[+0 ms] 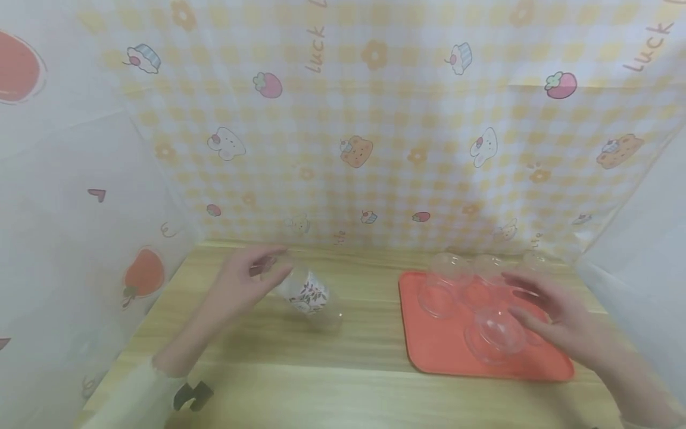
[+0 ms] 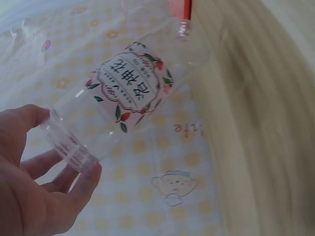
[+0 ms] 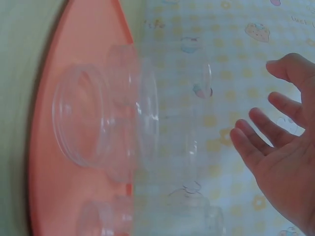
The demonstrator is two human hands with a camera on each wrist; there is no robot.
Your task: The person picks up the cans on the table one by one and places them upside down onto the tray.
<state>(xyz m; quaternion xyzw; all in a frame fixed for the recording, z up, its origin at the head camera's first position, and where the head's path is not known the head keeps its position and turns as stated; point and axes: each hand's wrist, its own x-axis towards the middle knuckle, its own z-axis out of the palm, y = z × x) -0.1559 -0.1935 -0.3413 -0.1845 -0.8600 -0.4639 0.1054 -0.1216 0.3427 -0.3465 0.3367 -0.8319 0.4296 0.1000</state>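
Observation:
My left hand (image 1: 241,283) grips a clear plastic jar (image 1: 309,295) by its ridged end, thumb on one side and fingers on the other. The jar is tilted above the wooden table, and its printed label with red buds and green leaves (image 2: 133,83) faces the left wrist camera. On the right, my right hand (image 1: 563,316) is spread with its fingers apart, holding nothing. It hovers over the right part of a coral-red tray (image 1: 420,354). Several clear plastic jars stand on that tray, and the front one (image 1: 495,336) is closest to my right thumb.
The light wooden table (image 1: 321,393) runs back to a yellow checked cloth (image 1: 348,119) hanging upright behind it. White printed sheets (image 1: 64,179) close off the sides. The tray's back edge lies near the cloth, with the jars rising over it.

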